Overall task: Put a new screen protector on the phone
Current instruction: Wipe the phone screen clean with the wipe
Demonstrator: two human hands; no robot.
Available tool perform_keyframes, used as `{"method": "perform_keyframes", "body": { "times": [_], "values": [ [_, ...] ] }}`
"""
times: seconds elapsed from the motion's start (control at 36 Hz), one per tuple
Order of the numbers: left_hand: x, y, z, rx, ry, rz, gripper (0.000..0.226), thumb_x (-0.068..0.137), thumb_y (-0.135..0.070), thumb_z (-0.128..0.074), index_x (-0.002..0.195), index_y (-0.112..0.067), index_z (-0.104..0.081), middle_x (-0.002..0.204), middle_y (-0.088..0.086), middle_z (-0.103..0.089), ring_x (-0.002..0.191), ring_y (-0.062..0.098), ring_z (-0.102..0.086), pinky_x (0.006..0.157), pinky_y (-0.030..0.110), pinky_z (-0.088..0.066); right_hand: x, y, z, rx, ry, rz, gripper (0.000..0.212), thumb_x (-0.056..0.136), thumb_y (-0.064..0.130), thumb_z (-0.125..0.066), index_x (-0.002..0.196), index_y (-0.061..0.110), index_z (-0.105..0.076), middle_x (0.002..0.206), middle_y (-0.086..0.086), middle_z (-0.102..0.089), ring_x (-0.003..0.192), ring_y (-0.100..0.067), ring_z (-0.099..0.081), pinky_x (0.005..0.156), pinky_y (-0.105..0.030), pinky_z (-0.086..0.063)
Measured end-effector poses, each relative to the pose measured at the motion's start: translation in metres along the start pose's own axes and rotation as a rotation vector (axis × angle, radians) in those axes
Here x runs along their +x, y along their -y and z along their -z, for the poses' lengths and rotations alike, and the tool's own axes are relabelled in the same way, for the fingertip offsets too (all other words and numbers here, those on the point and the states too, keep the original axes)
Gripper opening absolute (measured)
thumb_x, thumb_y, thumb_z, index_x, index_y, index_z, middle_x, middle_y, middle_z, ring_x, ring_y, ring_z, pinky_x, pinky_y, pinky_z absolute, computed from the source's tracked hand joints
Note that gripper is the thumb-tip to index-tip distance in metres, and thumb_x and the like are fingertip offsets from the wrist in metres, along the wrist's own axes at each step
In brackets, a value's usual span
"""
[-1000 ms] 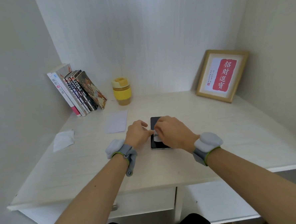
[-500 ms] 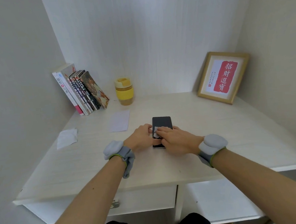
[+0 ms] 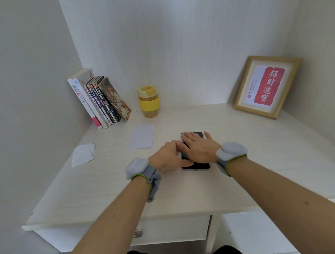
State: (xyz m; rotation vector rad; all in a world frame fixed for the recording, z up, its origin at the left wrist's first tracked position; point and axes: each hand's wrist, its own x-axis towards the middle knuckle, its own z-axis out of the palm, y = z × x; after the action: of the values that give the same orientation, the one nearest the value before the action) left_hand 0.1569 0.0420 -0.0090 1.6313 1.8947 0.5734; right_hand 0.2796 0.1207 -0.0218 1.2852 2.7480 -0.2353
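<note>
Black glass is showing under the right hand (image 3: 200, 147), which is lying flat on the phone (image 3: 198, 165) with fingers straight and spread, fingertips reaching the far end; something pale seems to be under them, perhaps a wipe, but I cannot tell. The left hand (image 3: 165, 158) is bracing the phone's left edge at nine o'clock with curled fingers, thumb on the near corner. The phone is lying on the desk (image 3: 262, 160) at its centre. At eleven o'clock a pale sheet (image 3: 142, 135), possibly the protector's packet, is waiting; at ten o'clock, a crumpled tissue (image 3: 83, 154). Judging from this, cleaning is underway. Bare skin touching the glass is risking smudges or trapped dust later; uneven pressure could be sliding the phone.
</note>
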Motion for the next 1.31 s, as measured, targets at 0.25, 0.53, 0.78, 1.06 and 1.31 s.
{"method": "perform_keyframes", "body": {
  "times": [0.25, 0.53, 0.78, 1.06, 1.31],
  "values": [
    [0.004, 0.001, -0.002, 0.008, 0.013, 0.026, 0.063, 0.08, -0.027, -0.075, 0.131, -0.008, -0.044, 0.109, 0.004, -0.053, 0.095, 0.017, -0.051, 0.075, 0.022, -0.041, -0.02, 0.0, -0.006, -0.038, 0.006, 0.095, 0.053, 0.103, 0.043, -0.008, 0.153, 0.024, -0.012, 0.163, 0.001, -0.002, 0.15, -0.018, 0.002, 0.116, -0.06, -0.002],
    [0.007, 0.003, -0.002, -0.02, 0.06, 0.068, 0.087, 0.082, -0.018, -0.072, 0.149, -0.004, -0.02, 0.118, 0.001, -0.05, 0.104, 0.015, -0.051, 0.087, 0.019, -0.037, -0.046, 0.005, -0.001, 0.026, 0.076, 0.134, 0.057, 0.103, 0.048, -0.004, 0.155, 0.027, -0.01, 0.162, 0.009, -0.003, 0.149, -0.01, 0.004, 0.118, -0.053, 0.005],
    [0.01, 0.002, -0.001, 0.071, 0.039, 0.046, 0.072, 0.079, -0.03, -0.075, 0.135, -0.006, -0.037, 0.116, 0.004, -0.051, 0.097, 0.017, -0.051, 0.081, 0.024, -0.043, -0.012, 0.002, -0.001, -0.068, 0.023, 0.092, 0.056, 0.103, 0.044, -0.005, 0.154, 0.022, -0.012, 0.163, 0.001, -0.002, 0.15, -0.016, 0.002, 0.116, -0.058, 0.001],
    [0.013, 0.008, -0.001, 0.092, 0.073, 0.026, 0.091, 0.077, -0.047, -0.074, 0.149, -0.023, -0.023, 0.118, -0.004, -0.043, 0.102, 0.015, -0.046, 0.087, 0.024, -0.041, 0.009, -0.017, -0.006, 0.071, -0.017, -0.117, 0.073, 0.096, 0.061, -0.003, 0.155, 0.018, -0.009, 0.163, 0.004, 0.0, 0.149, -0.012, 0.004, 0.119, -0.051, 0.005],
    [0.011, 0.01, -0.002, 0.074, 0.04, 0.022, 0.094, 0.078, -0.047, -0.073, 0.15, -0.015, -0.022, 0.125, -0.002, -0.046, 0.103, 0.011, -0.045, 0.087, 0.021, -0.038, -0.018, -0.015, -0.01, 0.075, -0.017, -0.03, 0.065, 0.1, 0.053, -0.009, 0.152, 0.014, -0.017, 0.162, 0.003, -0.004, 0.149, -0.012, 0.001, 0.119, -0.051, -0.002]
  ]
}}
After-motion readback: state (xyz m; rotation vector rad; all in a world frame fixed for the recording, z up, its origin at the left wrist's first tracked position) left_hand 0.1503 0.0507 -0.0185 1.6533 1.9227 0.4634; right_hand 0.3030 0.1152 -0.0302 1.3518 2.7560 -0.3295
